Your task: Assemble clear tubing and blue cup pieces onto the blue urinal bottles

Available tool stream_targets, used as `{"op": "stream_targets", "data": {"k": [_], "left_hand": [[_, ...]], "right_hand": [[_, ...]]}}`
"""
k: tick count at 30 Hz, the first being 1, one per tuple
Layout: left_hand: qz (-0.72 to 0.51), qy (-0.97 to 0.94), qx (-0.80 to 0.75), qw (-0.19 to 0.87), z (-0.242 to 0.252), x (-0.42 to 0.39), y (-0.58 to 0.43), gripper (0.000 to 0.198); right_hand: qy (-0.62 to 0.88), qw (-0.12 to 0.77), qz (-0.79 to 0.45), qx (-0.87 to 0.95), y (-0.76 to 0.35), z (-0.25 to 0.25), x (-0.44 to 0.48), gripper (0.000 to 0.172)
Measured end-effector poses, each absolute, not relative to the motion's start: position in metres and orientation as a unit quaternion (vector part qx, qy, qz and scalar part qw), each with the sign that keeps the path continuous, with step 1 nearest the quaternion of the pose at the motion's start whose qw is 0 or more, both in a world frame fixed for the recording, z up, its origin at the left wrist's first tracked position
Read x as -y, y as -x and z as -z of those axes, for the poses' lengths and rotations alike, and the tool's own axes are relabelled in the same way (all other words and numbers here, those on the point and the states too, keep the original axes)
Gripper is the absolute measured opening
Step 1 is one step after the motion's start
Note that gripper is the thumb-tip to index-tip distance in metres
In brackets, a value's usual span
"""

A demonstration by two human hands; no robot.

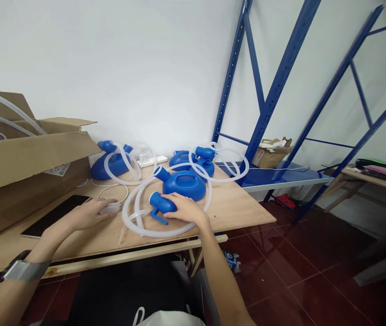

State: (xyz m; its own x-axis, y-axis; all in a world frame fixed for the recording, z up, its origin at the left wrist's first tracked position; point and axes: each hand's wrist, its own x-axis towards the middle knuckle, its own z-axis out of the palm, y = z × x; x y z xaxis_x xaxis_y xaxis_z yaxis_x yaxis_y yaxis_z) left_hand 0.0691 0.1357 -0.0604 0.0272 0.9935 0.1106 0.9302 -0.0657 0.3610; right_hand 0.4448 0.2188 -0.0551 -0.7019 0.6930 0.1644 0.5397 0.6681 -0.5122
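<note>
My left hand (93, 213) is at the table's left side, its fingers closed on a small translucent round cap (110, 208). My right hand (186, 207) is wrapped over the back end of a blue funnel-shaped urinal head (161, 203), whose open mouth faces left. A blue clip (159, 216) sticks out below that head. Just behind stands a blue urinal bottle (186, 184) with a built-in handle and a spout tilted up to the left. A coiled clear hose (166, 234) loops around the bottle and head on the table.
More blue bottles with hoses stand behind, one at the left (103, 168) and others at the right (206, 168). An open cardboard box (43, 154) and a black tablet (55, 216) are on the left. A white power strip (154, 161) lies by the wall; blue shelving (267, 104) rises right.
</note>
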Motion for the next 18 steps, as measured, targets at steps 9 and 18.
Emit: {"op": "stream_targets", "data": {"k": [9,18], "left_hand": [[-0.397,-0.583,-0.695,0.142,0.006,-0.113,-0.107,0.075],[-0.536,-0.543,-0.533,0.366,-0.018,-0.144,-0.214,0.083]], "right_hand": [[0.253,0.387,-0.288,0.839,-0.465,0.048,-0.221,0.069],[0.175,0.489,-0.392,0.759,-0.452,0.046,-0.223,0.078]]}}
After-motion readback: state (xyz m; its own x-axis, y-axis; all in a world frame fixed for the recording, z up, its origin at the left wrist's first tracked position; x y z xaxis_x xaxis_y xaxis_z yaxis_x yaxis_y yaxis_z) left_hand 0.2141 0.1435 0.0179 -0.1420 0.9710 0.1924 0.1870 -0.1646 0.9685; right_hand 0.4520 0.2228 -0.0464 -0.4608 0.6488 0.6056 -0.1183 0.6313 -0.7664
